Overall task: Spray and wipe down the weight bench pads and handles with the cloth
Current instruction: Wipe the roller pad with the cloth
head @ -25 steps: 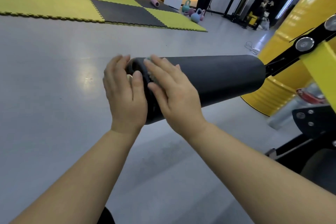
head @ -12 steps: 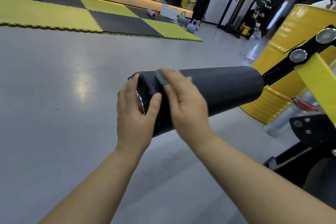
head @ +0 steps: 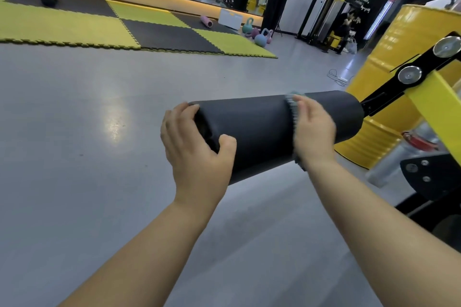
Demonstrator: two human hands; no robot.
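A black cylindrical roller pad sticks out leftward from the bench's black and yellow frame. My left hand grips the pad's free left end, with fingers over the top and thumb on the near side. My right hand presses a grey-green cloth against the pad toward its right part; the cloth wraps the pad under my palm, and only its edge shows. My right hand is blurred by motion.
A yellow drum stands behind the frame at the right. Grey floor spreads to the left and below. Yellow and black mats, kettlebells and a pink foam roller lie far back by a mirror.
My right hand has slid the cloth rightward along the pad, away from the free end. My left hand has stayed gripping that end. The view has tilted up.
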